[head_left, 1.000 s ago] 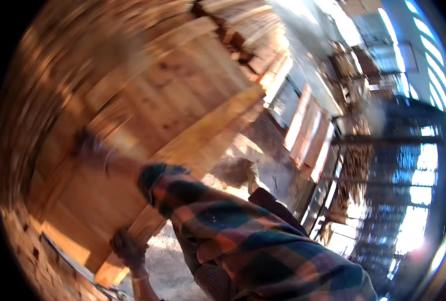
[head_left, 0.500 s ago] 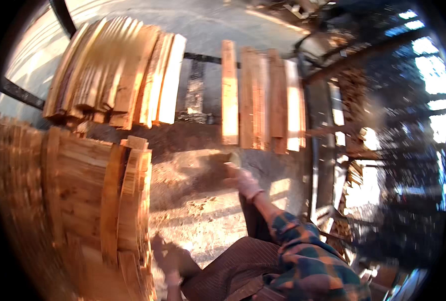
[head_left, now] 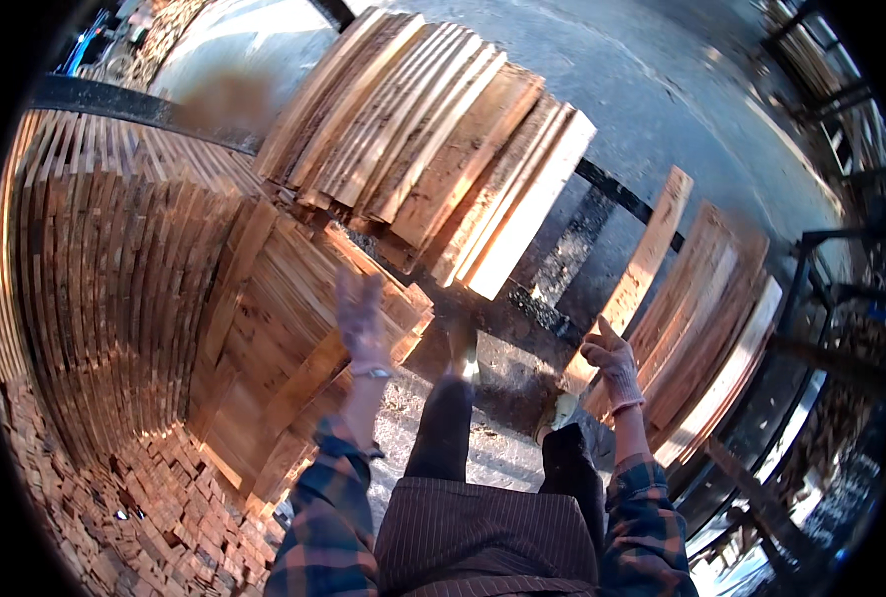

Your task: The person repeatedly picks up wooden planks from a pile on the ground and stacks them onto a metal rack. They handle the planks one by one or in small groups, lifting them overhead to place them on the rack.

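Observation:
My left hand [head_left: 361,328] is open, its fingers spread and a little smeared by motion. It hangs over a low stack of wooden boards [head_left: 274,348] at my left. My right hand [head_left: 614,366], in what looks like a pale glove, is over the near end of a single narrow plank [head_left: 642,259]. Its index finger is stretched out and the other fingers bend; I see nothing gripped in it, and I cannot tell whether it touches the plank. Just right of that plank lies a group of wider planks [head_left: 696,298].
A large row of planks [head_left: 443,119] lies ahead on a dark metal frame [head_left: 612,189]. At far left stands a tall stack of thin boards [head_left: 114,269], with many small wood blocks [head_left: 154,507] near it. Dark metal bars [head_left: 801,298] run along the right.
My view has turned, so the planks appear farther right and tilted. My left hand has come up over the board stack; my right hand is now at the single plank.

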Demonstrator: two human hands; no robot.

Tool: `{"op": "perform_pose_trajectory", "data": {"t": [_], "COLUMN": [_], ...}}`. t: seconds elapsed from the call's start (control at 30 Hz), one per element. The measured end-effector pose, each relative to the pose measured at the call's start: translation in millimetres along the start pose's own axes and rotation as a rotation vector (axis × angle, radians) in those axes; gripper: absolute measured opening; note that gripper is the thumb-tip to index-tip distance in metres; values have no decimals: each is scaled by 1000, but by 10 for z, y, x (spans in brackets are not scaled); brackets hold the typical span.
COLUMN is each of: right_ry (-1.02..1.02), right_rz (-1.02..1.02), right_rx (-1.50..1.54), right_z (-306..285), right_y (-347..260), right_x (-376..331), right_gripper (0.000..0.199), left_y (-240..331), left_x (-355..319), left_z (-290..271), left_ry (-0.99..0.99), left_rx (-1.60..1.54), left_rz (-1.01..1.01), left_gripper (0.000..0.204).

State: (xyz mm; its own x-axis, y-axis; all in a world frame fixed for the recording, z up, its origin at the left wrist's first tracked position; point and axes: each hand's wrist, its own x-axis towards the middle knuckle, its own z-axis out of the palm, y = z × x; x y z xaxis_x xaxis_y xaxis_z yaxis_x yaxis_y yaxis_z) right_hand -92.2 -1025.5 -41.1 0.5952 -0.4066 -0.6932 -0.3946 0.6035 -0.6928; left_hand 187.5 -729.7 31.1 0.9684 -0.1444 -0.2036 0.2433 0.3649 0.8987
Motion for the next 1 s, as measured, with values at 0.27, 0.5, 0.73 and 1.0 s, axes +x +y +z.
{"op": "perform_pose_trajectory", "data": {"t": [0.27,0.5,0.73,1.0], "right_ry": [-247,-10,-4,-49], "right_rz": [-411,91,212,223], "right_rx": [-655,-842,-570,-383], "right_z": [2124,3877,3790,3556], "right_y": [-1030,-1322,-1164,-1282], "right_x": [1563,2249,2590,2579], "right_gripper": [72,103,103,52], "left_y": [302,76,65,428], "left_x": [2130,2620,2382,2827], "left_z": [-293,-388,-135,-585], "left_ry": [435,556,525,-463], "left_rx": [622,894,787,1401], "left_rz": [5,-14,291,63], "left_gripper": [82,87,65,50]}}
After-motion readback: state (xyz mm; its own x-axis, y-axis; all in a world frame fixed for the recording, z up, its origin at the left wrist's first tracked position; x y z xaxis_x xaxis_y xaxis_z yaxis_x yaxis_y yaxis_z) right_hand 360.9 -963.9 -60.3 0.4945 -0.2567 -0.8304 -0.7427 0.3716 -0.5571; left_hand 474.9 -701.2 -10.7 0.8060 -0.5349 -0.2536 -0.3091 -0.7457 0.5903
